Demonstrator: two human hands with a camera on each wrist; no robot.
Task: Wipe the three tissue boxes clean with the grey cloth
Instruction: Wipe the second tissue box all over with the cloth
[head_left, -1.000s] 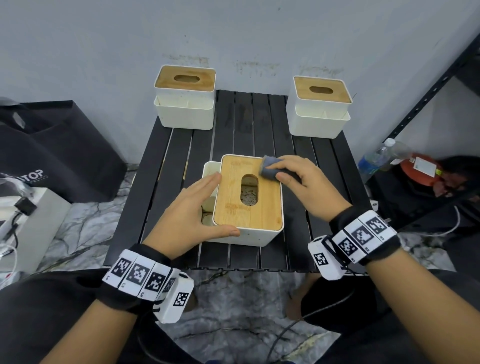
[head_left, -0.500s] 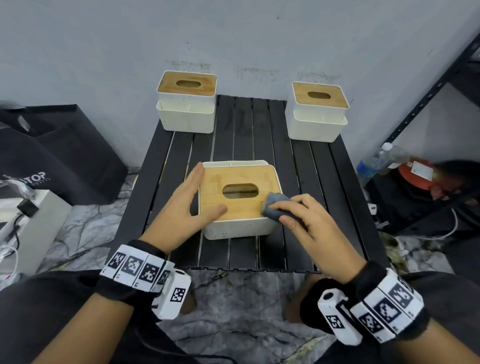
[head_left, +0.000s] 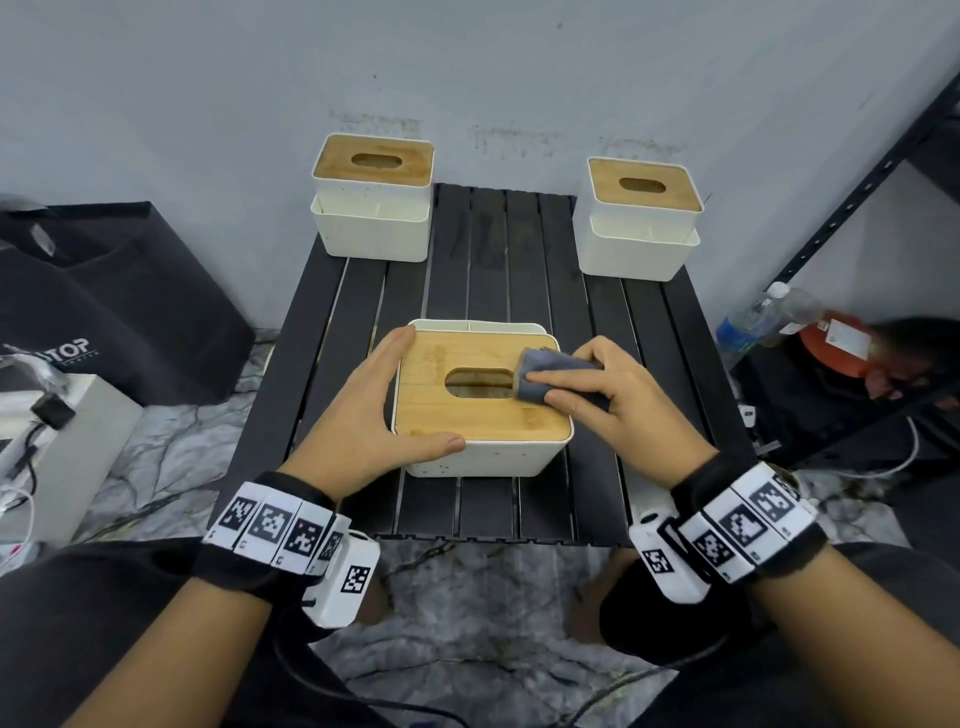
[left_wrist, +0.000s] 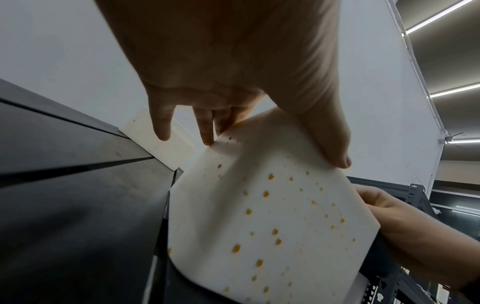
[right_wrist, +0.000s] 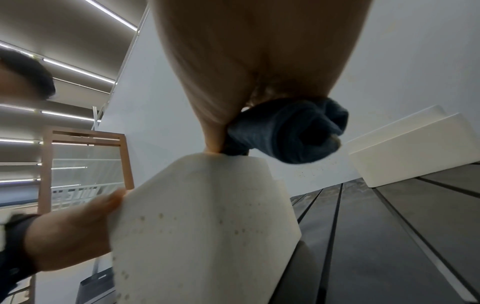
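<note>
A white tissue box with a bamboo lid stands in the middle of the black slatted table. Orange specks dot its white side. My left hand braces the box's left end, fingers straight along the far corner, thumb on the front edge. My right hand grips the bunched grey cloth and presses it on the lid just right of the slot. The cloth bulges from the fist in the right wrist view. Two more white boxes, one back left and one back right, stand against the wall.
A black bag sits on the floor to the left, with a white box and cables in front of it. At the right stand a metal shelf frame, a water bottle and a red object.
The box was turned from lengthwise to crosswise on the table. My right hand with the cloth went to the lid's front right corner, then back up beside the slot. The left hand kept bracing the box.
</note>
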